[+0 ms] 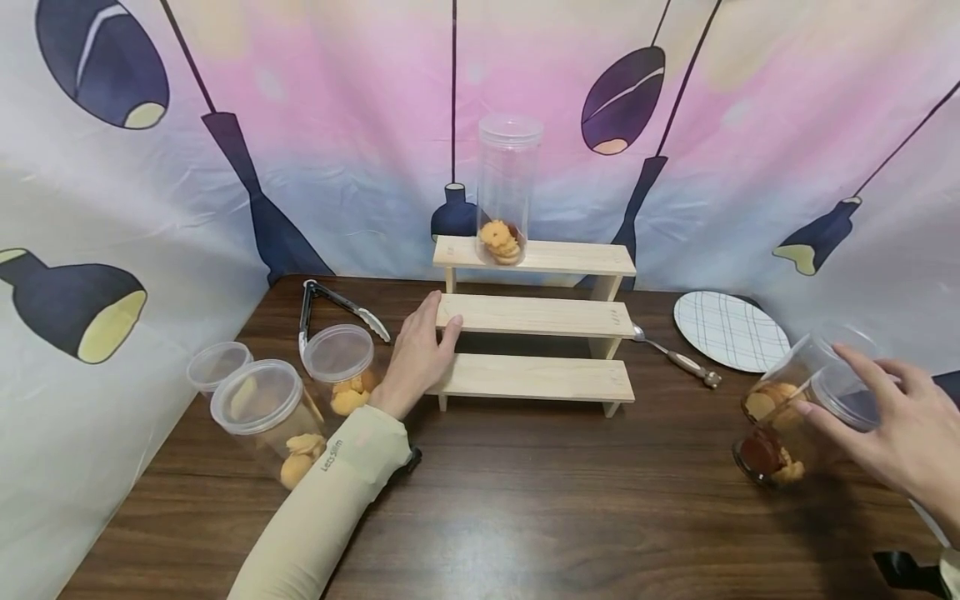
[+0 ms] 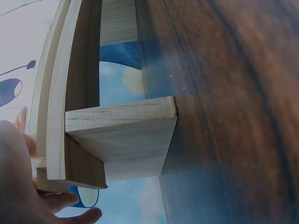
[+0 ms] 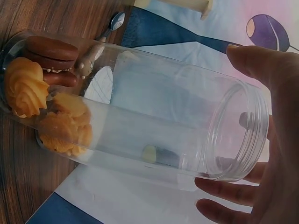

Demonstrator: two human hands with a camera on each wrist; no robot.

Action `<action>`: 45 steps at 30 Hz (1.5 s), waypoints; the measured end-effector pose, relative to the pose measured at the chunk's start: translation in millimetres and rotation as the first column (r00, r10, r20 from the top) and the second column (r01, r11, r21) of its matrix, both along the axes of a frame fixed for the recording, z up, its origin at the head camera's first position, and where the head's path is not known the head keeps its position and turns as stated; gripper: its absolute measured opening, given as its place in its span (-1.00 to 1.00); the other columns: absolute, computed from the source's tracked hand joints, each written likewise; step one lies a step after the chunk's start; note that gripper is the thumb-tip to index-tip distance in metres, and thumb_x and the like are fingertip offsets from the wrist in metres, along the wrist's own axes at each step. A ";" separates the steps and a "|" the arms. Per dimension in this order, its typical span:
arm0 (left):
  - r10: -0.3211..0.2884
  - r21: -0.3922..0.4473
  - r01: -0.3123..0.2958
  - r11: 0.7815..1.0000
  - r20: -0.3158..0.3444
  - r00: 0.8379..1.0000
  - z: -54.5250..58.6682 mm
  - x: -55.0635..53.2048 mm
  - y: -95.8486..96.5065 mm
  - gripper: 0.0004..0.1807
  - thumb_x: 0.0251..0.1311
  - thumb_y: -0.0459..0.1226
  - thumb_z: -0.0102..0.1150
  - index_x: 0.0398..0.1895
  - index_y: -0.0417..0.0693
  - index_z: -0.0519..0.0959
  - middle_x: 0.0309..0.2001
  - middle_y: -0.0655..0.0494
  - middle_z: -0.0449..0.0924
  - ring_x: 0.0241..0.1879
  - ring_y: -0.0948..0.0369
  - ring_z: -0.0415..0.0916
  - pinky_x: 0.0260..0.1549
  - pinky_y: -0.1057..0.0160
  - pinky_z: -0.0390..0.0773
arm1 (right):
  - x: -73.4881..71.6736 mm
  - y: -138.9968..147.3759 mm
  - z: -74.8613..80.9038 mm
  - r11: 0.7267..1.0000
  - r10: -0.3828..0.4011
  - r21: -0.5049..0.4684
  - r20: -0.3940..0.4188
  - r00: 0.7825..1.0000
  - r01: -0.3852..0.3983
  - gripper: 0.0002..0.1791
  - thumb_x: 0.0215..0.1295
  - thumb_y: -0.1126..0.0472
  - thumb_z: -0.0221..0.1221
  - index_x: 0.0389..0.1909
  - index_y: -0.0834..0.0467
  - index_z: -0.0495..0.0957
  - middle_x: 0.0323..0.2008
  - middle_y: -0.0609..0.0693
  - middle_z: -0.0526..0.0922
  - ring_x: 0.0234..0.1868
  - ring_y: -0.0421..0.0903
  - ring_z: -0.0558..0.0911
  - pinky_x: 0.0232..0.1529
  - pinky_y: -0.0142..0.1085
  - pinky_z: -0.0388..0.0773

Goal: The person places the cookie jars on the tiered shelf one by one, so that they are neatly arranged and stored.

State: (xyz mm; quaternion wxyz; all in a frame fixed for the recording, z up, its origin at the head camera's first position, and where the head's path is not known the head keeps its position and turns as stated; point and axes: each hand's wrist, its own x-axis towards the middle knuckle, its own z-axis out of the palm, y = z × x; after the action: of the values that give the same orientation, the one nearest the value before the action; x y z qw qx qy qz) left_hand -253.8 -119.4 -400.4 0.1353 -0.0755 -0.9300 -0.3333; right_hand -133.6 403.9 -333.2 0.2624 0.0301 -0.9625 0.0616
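My left hand grips the left end of a three-tier wooden shelf at its middle board; in the left wrist view the fingers lie around the board's end. On the right, my right hand is spread over the top of a clear jar with a dark sandwich biscuit and piped cookies in its bottom. In the right wrist view, thumb and fingers stand apart on either side of that jar's rim. A second clear jar with cookies stands right behind it.
A tall jar with cookies stands on the top board. Three lidded jars, including a large one, are at left near black-handled tongs. A checked white plate and a wooden-handled spoon lie at right.
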 end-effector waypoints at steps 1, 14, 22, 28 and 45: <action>0.001 -0.001 -0.001 1.000 -0.002 1.000 0.2 -0.2 -0.1 -0.21 0.50 0.18 -0.33 0.59 -0.10 0.00 0.56 -0.11 0.01 0.50 -0.14 0.03 0.47 -0.08 0.04 | -0.3 -0.6 0.4 1.000 -0.012 0.001 0.016 1.000 0.012 0.07 0.15 -0.51 0.14 0.51 0.09 0.18 0.13 0.63 0.27 0.02 0.60 0.32 -0.24 0.42 0.33; 0.001 0.001 -0.001 1.000 -0.011 1.000 0.7 -0.4 0.5 -0.23 0.50 0.13 -0.27 0.58 -0.14 0.03 0.55 -0.12 0.05 0.49 -0.15 0.06 0.46 -0.07 0.06 | -1.2 -1.7 -0.6 0.999 -0.047 -0.008 0.064 0.997 0.047 0.06 0.14 -0.48 0.18 0.51 0.08 0.17 0.09 0.65 0.27 -0.02 0.61 0.33 -0.27 0.41 0.34; 0.007 0.003 -0.007 1.000 -0.012 1.000 -0.3 -0.8 0.3 -0.24 0.51 0.12 -0.25 0.58 -0.13 0.04 0.55 -0.12 0.05 0.49 -0.14 0.07 0.46 -0.06 0.07 | -2.2 -1.6 0.1 0.999 -0.037 0.016 0.058 0.998 0.036 0.03 0.18 -0.47 0.15 0.49 0.13 0.21 0.07 0.65 0.28 -0.05 0.61 0.35 -0.29 0.40 0.35; 0.003 0.003 -0.003 1.000 -0.008 1.000 0.4 -0.8 0.4 -0.23 0.50 0.13 -0.24 0.58 -0.13 0.02 0.56 -0.12 0.04 0.49 -0.14 0.06 0.46 -0.06 0.07 | -2.4 -1.1 -0.6 1.000 -0.016 0.014 0.040 0.999 0.015 -0.06 0.24 -0.42 0.14 0.43 0.15 0.28 0.05 0.61 0.31 -0.05 0.58 0.37 -0.23 0.39 0.33; 0.003 0.010 -0.002 1.000 -0.010 1.000 -1.0 -2.1 -0.1 -0.24 0.51 0.12 -0.25 0.58 -0.14 0.04 0.55 -0.12 0.05 0.49 -0.12 0.07 0.47 -0.05 0.06 | -3.2 0.9 -2.4 1.000 0.008 0.006 0.017 1.000 -0.008 -0.09 0.25 -0.42 0.12 0.34 0.21 0.37 0.04 0.56 0.33 -0.03 0.53 0.37 -0.17 0.40 0.30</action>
State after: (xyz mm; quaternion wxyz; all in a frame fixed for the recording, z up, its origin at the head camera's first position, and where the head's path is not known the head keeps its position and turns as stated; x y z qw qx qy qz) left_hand -255.9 -119.4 -401.5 0.1406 -0.0753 -0.9278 -0.3372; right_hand -136.8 404.8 -335.6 0.2539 0.0344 -0.9648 0.0600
